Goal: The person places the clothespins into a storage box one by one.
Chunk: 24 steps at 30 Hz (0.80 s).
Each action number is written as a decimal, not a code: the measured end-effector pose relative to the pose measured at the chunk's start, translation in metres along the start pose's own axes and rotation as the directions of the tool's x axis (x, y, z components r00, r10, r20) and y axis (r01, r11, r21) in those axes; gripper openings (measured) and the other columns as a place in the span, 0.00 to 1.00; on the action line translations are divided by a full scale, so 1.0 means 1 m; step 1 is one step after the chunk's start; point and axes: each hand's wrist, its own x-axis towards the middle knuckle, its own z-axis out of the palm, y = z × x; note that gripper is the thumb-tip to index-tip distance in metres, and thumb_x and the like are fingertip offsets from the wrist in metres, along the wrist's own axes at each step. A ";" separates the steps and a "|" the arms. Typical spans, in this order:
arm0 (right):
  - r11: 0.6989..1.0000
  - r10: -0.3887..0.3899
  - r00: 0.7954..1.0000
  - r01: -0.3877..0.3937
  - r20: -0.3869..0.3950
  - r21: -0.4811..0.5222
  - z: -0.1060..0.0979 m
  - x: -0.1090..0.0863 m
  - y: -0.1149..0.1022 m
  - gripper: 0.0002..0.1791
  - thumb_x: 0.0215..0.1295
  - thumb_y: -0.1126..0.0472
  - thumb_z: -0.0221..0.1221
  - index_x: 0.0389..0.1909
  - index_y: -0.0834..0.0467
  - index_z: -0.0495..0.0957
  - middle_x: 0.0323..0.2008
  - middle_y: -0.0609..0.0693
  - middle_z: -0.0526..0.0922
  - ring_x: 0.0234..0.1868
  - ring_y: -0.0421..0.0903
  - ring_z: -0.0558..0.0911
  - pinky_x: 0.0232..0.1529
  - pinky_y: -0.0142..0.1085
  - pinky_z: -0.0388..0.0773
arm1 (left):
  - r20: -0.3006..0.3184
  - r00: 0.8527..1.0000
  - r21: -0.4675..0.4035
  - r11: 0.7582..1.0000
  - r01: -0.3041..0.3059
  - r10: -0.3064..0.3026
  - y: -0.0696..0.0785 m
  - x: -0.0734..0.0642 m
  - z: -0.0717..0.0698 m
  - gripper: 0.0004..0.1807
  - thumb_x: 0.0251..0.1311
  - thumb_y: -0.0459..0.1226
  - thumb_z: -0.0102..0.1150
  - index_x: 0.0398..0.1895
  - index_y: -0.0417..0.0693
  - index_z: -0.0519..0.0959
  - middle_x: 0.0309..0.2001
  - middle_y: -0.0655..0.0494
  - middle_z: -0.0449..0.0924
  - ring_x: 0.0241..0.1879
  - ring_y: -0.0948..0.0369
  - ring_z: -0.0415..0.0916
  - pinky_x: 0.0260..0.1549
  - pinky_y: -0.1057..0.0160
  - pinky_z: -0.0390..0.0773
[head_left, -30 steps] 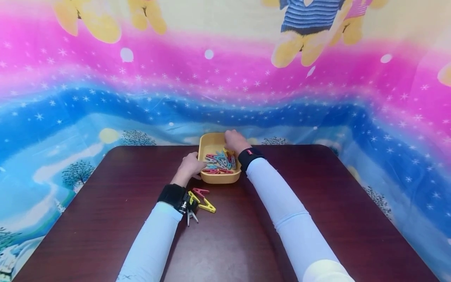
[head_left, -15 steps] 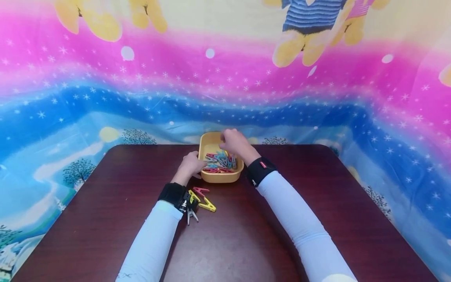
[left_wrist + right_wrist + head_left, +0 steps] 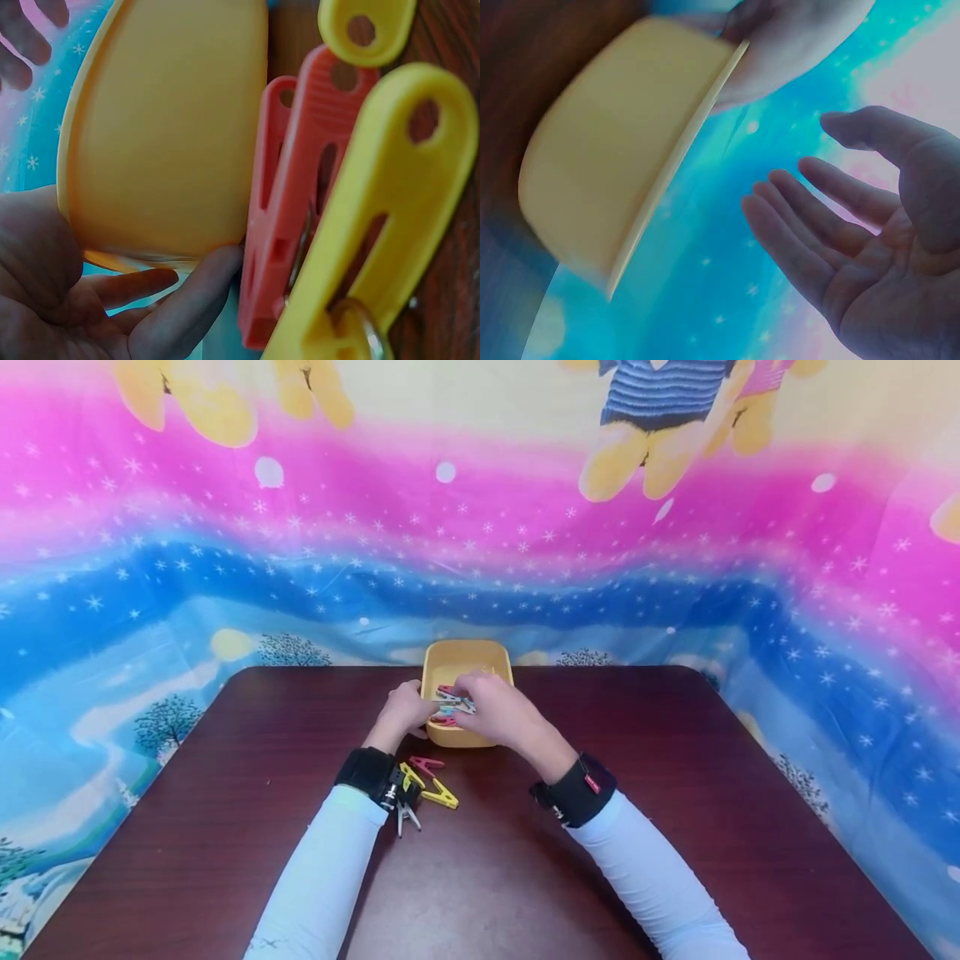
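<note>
A yellow plastic box [image 3: 463, 739] holding several coloured clothespins [image 3: 448, 695] stands near the table's back edge. At its left side, my left hand [image 3: 405, 710] grips the wall, with the thumb over the rim; the left wrist view shows fingers against the box [image 3: 165, 135] from outside. Above the box's front right part is my right hand [image 3: 498, 706], covering some clothespins. In the right wrist view this right hand [image 3: 877, 255] has its fingers spread loosely, nothing between them, apart from the box wall [image 3: 615, 142].
In front of the box, beside my left wrist, lie a pink clothespin [image 3: 426, 765], yellow clothespins [image 3: 442, 795] and a grey clothespin [image 3: 407, 818]. The dark wooden table [image 3: 720, 777] meets a printed cloth backdrop [image 3: 480, 552] at the back.
My right hand has moved from the box's right rear side leftward and toward me, over the clothespins, while its fingers have loosened. My left hand and the box stay in place.
</note>
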 end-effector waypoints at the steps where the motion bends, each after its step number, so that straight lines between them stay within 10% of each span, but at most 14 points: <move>1: 1.000 -0.015 1.000 0.015 0.002 -0.006 0.002 -0.002 -0.003 0.16 0.71 0.59 0.71 0.55 0.60 0.86 0.50 0.55 0.91 0.51 0.52 0.88 0.56 0.46 0.89 | -0.001 1.000 -0.005 1.000 -0.005 0.005 0.001 0.000 -0.001 0.27 0.73 0.36 0.62 0.72 0.37 0.72 0.63 0.33 0.82 0.54 0.40 0.89 0.33 0.54 0.94; 10: 0.995 -0.095 0.990 0.098 0.108 -0.026 0.020 -0.018 -0.023 0.13 0.71 0.59 0.70 0.51 0.60 0.85 0.40 0.53 0.90 0.38 0.46 0.84 0.43 0.37 0.84 | -0.009 1.000 0.027 1.000 -0.014 0.015 0.000 -0.003 0.002 0.27 0.71 0.39 0.64 0.69 0.38 0.74 0.59 0.35 0.84 0.51 0.44 0.90 0.36 0.54 0.94; 17: 0.991 -0.049 0.959 0.082 0.278 -0.110 0.033 -0.028 -0.036 0.10 0.68 0.57 0.73 0.40 0.58 0.85 0.23 0.44 0.72 0.26 0.41 0.73 0.30 0.30 0.67 | -0.015 1.000 0.005 1.000 -0.008 0.008 0.000 -0.005 0.005 0.26 0.72 0.36 0.63 0.69 0.37 0.73 0.56 0.35 0.85 0.49 0.46 0.91 0.38 0.53 0.95; 24: 0.985 0.046 0.933 0.017 0.357 -0.173 0.050 -0.032 -0.047 0.18 0.64 0.51 0.77 0.47 0.57 0.86 0.24 0.43 0.80 0.23 0.40 0.78 0.27 0.29 0.74 | -0.022 1.000 -0.001 1.000 -0.006 0.006 -0.001 -0.007 0.003 0.27 0.73 0.37 0.63 0.71 0.38 0.72 0.56 0.35 0.85 0.48 0.45 0.92 0.37 0.54 0.95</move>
